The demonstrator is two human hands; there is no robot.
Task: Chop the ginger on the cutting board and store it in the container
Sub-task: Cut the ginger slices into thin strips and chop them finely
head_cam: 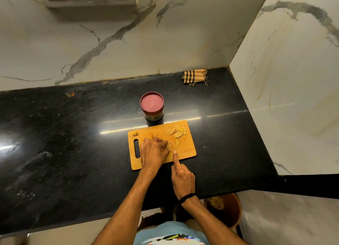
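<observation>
While the lidded container (152, 105) stands closed on the table (73, 134) just behind the cutting board (185, 151), the head view shows the chopping roughly midway, by my reckoning. Flat ginger slices (176, 131) lie heaped at the board's far right corner. A few thin strips (174, 143) lie mid-board, with more beyond the left hand (154, 150). Its grip is curled down on a ginger piece (166, 146), mostly hidden. The right hand (183, 178) has its grip closed, forefinger stretched along what seems a knife (172, 149) seen edge-on. Still to do: finish cutting, open the container, fill it.
</observation>
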